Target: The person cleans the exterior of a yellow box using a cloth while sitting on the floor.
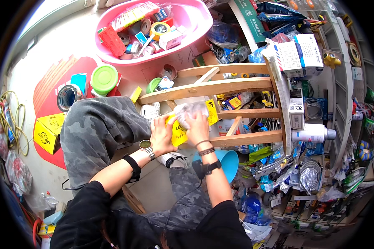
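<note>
A yellow cardboard box [178,137] with dark printing is held above my lap, near the wooden stool. My left hand [162,133] grips its near left side, thumb and fingers around the edge. A crumpled whitish cloth [188,111] is bunched under my right hand [198,127], pressed on the box's upper face. The cloth and right hand hide part of that face. Just beyond lie the legs of an upturned-looking wooden stool [212,88]. Below my right forearm stands a blue bucket [227,162].
A pink basin [187,53] with tapes and a brush sits ahead. To the left are a green-lidded tub [104,79], a tape roll [67,97] and another yellow box [50,132]. Boxes and a spray can [311,133] rest at the stool's right end, beside crowded shelves [342,124].
</note>
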Demonstrator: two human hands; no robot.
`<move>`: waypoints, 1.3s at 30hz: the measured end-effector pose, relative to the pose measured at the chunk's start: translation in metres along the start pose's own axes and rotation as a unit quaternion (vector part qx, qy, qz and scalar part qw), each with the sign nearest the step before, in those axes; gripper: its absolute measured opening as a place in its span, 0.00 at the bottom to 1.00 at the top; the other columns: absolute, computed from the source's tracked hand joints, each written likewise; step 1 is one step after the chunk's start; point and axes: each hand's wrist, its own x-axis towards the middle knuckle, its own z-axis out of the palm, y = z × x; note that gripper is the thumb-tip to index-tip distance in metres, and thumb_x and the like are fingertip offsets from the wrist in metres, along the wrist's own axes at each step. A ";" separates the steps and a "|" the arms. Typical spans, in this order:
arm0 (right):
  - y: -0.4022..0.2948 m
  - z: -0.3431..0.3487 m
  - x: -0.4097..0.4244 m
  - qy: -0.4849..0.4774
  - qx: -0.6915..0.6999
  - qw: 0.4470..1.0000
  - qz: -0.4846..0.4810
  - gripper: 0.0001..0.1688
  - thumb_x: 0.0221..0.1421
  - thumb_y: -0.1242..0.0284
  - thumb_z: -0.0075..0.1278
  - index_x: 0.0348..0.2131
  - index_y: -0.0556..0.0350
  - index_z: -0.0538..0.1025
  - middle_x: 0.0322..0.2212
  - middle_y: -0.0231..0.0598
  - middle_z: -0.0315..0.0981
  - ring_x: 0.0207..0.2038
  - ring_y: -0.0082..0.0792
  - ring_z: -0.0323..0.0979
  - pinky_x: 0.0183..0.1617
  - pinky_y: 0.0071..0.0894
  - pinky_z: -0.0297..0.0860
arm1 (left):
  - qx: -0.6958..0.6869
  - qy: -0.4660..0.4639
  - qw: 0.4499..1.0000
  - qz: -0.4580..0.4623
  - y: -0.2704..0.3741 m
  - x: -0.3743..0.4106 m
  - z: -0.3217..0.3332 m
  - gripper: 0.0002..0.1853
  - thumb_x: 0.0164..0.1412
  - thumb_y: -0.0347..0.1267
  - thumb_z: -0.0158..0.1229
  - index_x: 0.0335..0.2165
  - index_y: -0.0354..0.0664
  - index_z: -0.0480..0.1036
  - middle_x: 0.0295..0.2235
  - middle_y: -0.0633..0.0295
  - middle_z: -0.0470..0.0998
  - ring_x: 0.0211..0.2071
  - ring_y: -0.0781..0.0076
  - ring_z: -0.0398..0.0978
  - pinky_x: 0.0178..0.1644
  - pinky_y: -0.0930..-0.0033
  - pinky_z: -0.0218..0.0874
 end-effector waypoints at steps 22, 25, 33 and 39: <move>-0.040 0.006 -0.089 0.004 0.063 0.998 0.021 0.31 0.34 0.80 0.53 0.42 0.32 0.78 0.35 0.35 0.61 0.39 0.41 0.61 0.43 0.38 0.61 | 0.004 0.041 0.998 0.051 -0.026 -0.010 0.008 0.60 0.18 0.35 0.73 0.56 0.44 0.52 0.51 0.47 0.57 0.51 0.44 0.55 0.53 0.47 0.53; -0.015 0.019 -0.105 0.036 0.063 0.993 0.094 0.34 0.34 0.82 0.51 0.44 0.32 0.78 0.34 0.38 0.62 0.40 0.44 0.61 0.45 0.39 0.62 | 0.002 0.016 0.999 0.038 -0.025 -0.009 0.008 0.60 0.19 0.35 0.73 0.56 0.44 0.52 0.51 0.46 0.56 0.50 0.44 0.56 0.52 0.47 0.54; 0.015 0.016 -0.116 0.142 0.173 0.957 0.182 0.32 0.33 0.83 0.47 0.43 0.47 0.78 0.35 0.45 0.61 0.41 0.48 0.60 0.47 0.41 0.60 | 0.007 0.027 0.999 0.033 -0.022 -0.008 0.008 0.61 0.19 0.34 0.73 0.57 0.44 0.50 0.50 0.47 0.56 0.50 0.44 0.56 0.50 0.48 0.55; -0.048 0.006 -0.084 0.099 0.017 0.994 0.033 0.27 0.35 0.78 0.54 0.39 0.33 0.79 0.33 0.34 0.61 0.38 0.42 0.60 0.41 0.41 0.61 | 0.013 0.040 0.998 0.036 -0.022 0.000 0.004 0.61 0.19 0.33 0.72 0.57 0.46 0.50 0.50 0.46 0.56 0.50 0.43 0.56 0.50 0.47 0.55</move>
